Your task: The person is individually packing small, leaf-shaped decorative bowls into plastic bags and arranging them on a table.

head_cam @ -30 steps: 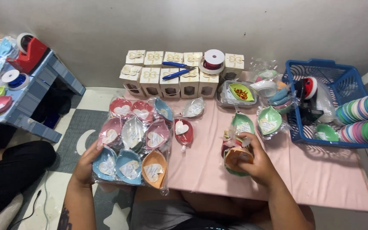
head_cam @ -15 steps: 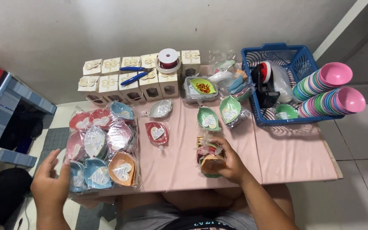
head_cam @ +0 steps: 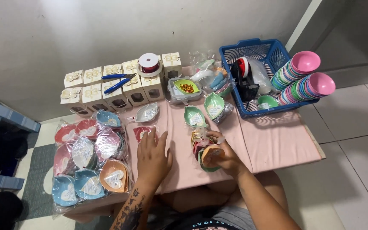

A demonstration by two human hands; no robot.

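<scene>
My left hand (head_cam: 153, 158) lies flat, fingers apart, on the pink table (head_cam: 273, 142), its fingertips over a red wrapped leaf-shaped dish (head_cam: 140, 132). My right hand (head_cam: 220, 154) grips a stack of wrapped leaf-shaped dishes (head_cam: 201, 145) standing on edge near the table's front. Just beyond it lie two green wrapped dishes (head_cam: 195, 116). A clear bag of several wrapped dishes (head_cam: 89, 159) in red, pink, blue and orange sits at the left.
Small cream gift boxes (head_cam: 107, 87) line the back, with blue pliers (head_cam: 116, 84) and a ribbon spool (head_cam: 149, 63) on top. A blue basket (head_cam: 256, 51) holds a tape dispenser (head_cam: 244, 79). Stacked coloured bowls (head_cam: 303, 81) lie at its right. Tiled floor lies to the right.
My left hand left the bag of dishes at the left and came to rest flat on the table by the red dish. The view shifted left to right.
</scene>
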